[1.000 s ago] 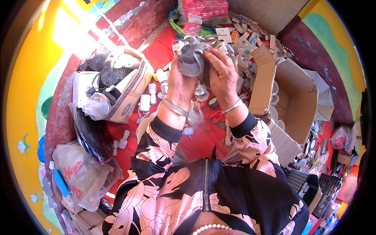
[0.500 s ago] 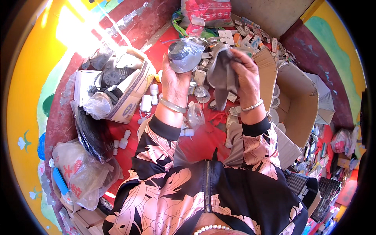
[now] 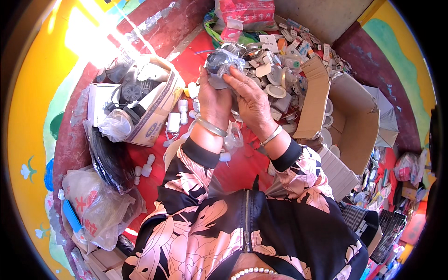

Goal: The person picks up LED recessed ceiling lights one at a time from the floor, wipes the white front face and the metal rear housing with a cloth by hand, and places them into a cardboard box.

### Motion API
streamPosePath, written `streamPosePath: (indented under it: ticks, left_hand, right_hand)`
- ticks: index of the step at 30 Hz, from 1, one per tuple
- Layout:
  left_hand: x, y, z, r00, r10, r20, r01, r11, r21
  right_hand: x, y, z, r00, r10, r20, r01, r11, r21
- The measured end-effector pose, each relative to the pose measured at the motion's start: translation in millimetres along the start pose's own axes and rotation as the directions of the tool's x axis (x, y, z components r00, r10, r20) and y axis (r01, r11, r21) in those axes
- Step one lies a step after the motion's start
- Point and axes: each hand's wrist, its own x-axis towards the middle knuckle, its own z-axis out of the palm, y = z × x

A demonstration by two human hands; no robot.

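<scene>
A dark round object in a clear plastic bag [image 3: 217, 63] is held up at the far middle, above the floor pile. What the dark object is, I cannot make out through the plastic. My left hand [image 3: 215, 95] is closed around it from the left and below. On its right side, my right hand [image 3: 249, 93] presses its fingers together on the crumpled plastic. Both wrists wear a bangle. Below my wrists a small clear plastic bag [image 3: 234, 135] lies on the red floor covering.
An open carton [image 3: 154, 112] of black and grey parts stands left, near a black plastic bag [image 3: 109, 156]. At right is an open cardboard box [image 3: 357, 126] with white round pieces. Small packages and round lids [image 3: 275, 91] pile up beyond. White cylindrical fittings [image 3: 173, 122] lie left of my arms.
My right hand has moved left onto the plastic-wrapped object. The grey cloth it held is no longer seen in it. The left hand stays nearly in place.
</scene>
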Motion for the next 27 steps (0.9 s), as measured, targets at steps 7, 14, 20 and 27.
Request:
streamPosePath:
  ticks: [7,14,20,27]
  left_hand:
    - [5.5,15.6,-11.3,0.981,-0.122,0.15,0.12,0.993,0.021]
    - [4.2,12.9,5.8,0.996,-0.01,0.092,0.01,1.0,0.001]
    - [-16.2,-2.5,19.1,0.948,-0.162,0.275,0.169,0.986,-0.003]
    - [-7.4,3.4,13.2,0.97,-0.072,0.231,0.067,0.997,0.032]
  right_hand:
    - [0.3,-6.2,-9.5,0.959,-0.223,0.177,0.246,0.961,-0.123]
    - [19.3,-4.3,-67.6,0.914,0.288,0.286,-0.39,0.82,0.419]
    - [24.4,-8.4,-52.7,0.969,-0.007,-0.248,0.026,0.997,0.073]
    - [11.3,8.2,-32.1,0.994,-0.108,0.003,0.101,0.921,-0.375]
